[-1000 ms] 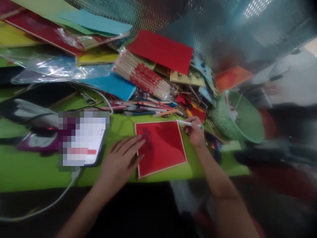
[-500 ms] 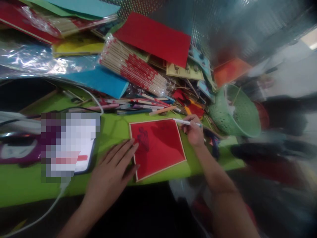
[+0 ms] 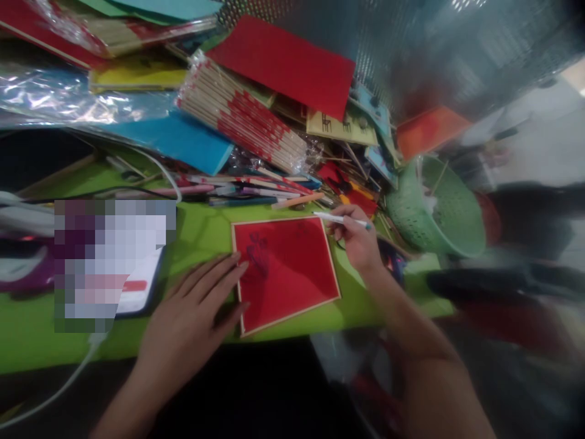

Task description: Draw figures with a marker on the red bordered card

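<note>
A red square card (image 3: 292, 268) with a pale edge and a dark drawing near its left side lies on the green table (image 3: 201, 231). My left hand (image 3: 192, 311) rests flat with fingers spread, its fingertips at the card's left edge. My right hand (image 3: 359, 241) is closed on a white pen (image 3: 340, 219) with a teal end, held at the card's upper right corner.
A green perforated basket (image 3: 439, 213) stands right of the card. Loose pens and pencils (image 3: 256, 189) lie behind it, with a wrapped bundle of sticks (image 3: 242, 122), coloured paper sheets (image 3: 283, 61) and plastic sleeves. A phone and white cable (image 3: 68, 378) lie at left.
My left hand has slid off the drawing to the card's left edge. My right hand keeps the pen at the upper right corner. The view has shifted slightly.
</note>
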`<control>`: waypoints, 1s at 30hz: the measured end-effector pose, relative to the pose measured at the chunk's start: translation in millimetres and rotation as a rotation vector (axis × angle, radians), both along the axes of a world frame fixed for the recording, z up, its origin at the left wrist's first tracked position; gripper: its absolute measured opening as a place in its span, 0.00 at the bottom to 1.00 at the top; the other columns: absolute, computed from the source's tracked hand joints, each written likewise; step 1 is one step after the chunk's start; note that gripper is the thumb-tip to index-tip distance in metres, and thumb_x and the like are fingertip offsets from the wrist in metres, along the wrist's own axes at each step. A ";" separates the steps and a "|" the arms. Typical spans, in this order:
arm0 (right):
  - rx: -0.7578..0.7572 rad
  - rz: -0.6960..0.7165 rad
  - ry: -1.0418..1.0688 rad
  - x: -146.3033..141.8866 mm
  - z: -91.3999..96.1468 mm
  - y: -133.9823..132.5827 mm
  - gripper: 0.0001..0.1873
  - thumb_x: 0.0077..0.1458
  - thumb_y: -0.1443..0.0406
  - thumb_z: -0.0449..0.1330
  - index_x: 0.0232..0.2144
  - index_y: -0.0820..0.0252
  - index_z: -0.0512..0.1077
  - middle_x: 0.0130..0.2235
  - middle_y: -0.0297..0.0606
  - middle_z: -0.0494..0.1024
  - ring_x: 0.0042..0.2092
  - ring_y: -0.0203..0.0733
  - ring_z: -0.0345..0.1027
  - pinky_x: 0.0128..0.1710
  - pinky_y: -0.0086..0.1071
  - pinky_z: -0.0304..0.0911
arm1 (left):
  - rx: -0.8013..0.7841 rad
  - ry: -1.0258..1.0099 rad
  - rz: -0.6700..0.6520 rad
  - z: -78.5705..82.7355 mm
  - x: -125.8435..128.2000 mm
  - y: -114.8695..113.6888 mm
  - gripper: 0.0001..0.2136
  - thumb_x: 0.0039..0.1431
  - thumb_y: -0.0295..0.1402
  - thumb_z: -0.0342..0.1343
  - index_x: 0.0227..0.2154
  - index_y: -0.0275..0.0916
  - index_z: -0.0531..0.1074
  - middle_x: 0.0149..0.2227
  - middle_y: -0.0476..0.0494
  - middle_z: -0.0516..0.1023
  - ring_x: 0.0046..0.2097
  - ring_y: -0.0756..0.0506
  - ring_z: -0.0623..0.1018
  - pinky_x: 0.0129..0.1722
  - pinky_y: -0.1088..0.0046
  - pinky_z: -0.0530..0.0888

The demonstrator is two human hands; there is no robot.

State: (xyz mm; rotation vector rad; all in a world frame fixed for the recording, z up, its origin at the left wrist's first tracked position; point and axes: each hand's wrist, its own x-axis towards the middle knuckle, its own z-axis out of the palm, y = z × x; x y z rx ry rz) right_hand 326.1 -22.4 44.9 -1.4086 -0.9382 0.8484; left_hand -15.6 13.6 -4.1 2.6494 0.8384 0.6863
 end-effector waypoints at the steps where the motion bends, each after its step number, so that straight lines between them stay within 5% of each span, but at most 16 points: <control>1: -0.020 0.022 -0.005 -1.0 1.6 2.6 0.10 0.58 0.57 0.66 0.38 0.55 0.78 0.32 0.33 0.81 0.28 0.33 0.68 0.29 0.28 0.67 | 0.002 -0.001 0.003 0.1 0.2 0.2 0.25 0.73 0.40 0.53 0.69 0.41 0.64 0.66 0.37 0.76 0.63 0.32 0.77 0.62 0.49 0.72; 11: -0.031 0.047 -0.134 -7.8 -17.0 18.1 0.12 0.53 0.57 0.69 0.32 0.54 0.72 0.28 0.29 0.73 0.27 0.34 0.65 0.26 0.28 0.61 | -0.039 -0.024 0.038 3.3 1.4 1.1 0.26 0.73 0.40 0.54 0.71 0.47 0.62 0.65 0.41 0.78 0.61 0.34 0.80 0.61 0.51 0.74; 30: -0.021 0.017 -0.339 -12.1 -16.1 17.4 0.11 0.57 0.58 0.67 0.30 0.53 0.68 0.24 0.27 0.73 0.25 0.35 0.64 0.26 0.30 0.61 | -0.036 -0.026 0.026 4.0 -0.1 5.7 0.22 0.74 0.41 0.51 0.68 0.46 0.65 0.62 0.43 0.81 0.59 0.36 0.81 0.58 0.52 0.74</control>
